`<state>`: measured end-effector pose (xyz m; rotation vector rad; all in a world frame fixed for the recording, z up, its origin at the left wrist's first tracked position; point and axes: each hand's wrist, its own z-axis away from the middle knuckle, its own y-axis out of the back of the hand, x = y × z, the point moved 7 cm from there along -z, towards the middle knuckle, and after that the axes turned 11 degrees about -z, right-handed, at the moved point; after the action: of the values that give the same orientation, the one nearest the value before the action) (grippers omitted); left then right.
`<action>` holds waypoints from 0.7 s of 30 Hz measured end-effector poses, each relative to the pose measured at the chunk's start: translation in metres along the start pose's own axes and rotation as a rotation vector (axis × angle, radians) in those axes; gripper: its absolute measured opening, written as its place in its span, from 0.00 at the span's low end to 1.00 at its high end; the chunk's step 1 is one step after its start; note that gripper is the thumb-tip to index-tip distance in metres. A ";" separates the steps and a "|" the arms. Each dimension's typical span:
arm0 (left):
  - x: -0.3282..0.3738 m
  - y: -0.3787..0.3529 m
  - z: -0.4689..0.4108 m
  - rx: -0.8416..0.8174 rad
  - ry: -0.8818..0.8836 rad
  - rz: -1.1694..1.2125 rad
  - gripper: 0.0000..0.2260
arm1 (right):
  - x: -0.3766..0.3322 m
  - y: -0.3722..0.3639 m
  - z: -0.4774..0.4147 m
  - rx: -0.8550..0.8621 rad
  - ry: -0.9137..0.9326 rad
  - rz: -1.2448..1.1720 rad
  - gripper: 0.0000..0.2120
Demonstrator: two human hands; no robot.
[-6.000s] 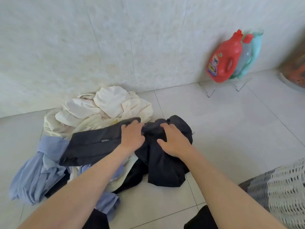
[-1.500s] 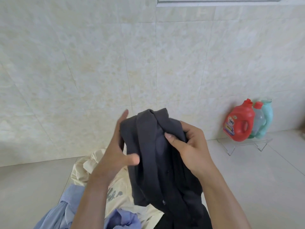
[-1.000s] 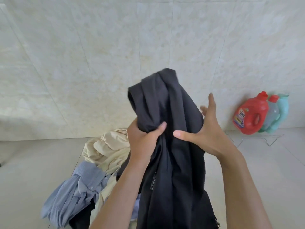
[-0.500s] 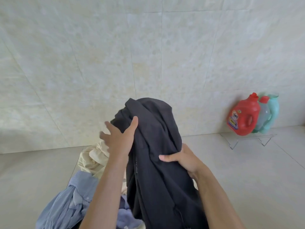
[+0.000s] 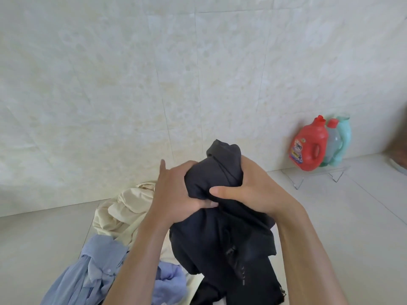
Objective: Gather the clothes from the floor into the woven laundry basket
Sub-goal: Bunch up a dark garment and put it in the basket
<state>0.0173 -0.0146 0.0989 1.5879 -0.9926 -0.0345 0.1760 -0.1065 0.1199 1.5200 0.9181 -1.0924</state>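
Note:
Both hands hold a dark charcoal garment (image 5: 222,243) bunched up in front of me, above the floor. My left hand (image 5: 176,194) grips the bundle from the left, its index finger sticking up. My right hand (image 5: 251,190) grips it from the right, thumb across the front. The rest of the garment hangs down between my forearms. On the floor behind lie a cream garment (image 5: 123,208) and a light blue shirt (image 5: 97,269). The woven laundry basket is out of view.
A red detergent bottle (image 5: 309,146), a clear bottle (image 5: 333,139) and a teal bottle (image 5: 343,137) stand on a clear stand (image 5: 317,175) against the tiled wall at right. Pale floor tiles stretch to the right of the pile.
I lifted the dark garment off the pile and gathered it hand over hand. In the last half second both hands closed together on its top, bunching it lower and tighter.

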 end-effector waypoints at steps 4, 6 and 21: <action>0.020 0.014 -0.002 0.067 -0.057 0.131 0.28 | -0.017 0.056 0.026 0.256 0.062 0.318 0.64; 0.037 0.027 -0.006 0.057 -0.126 0.334 0.27 | -0.012 0.070 0.037 0.100 -0.003 0.283 0.75; 0.381 -0.102 0.019 -0.221 -0.560 0.932 0.29 | -0.043 0.279 0.318 0.975 0.157 0.165 0.25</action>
<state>0.3070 -0.2659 0.1943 0.7983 -2.0138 0.0572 0.3651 -0.4756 0.2156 2.4408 0.3157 -1.3968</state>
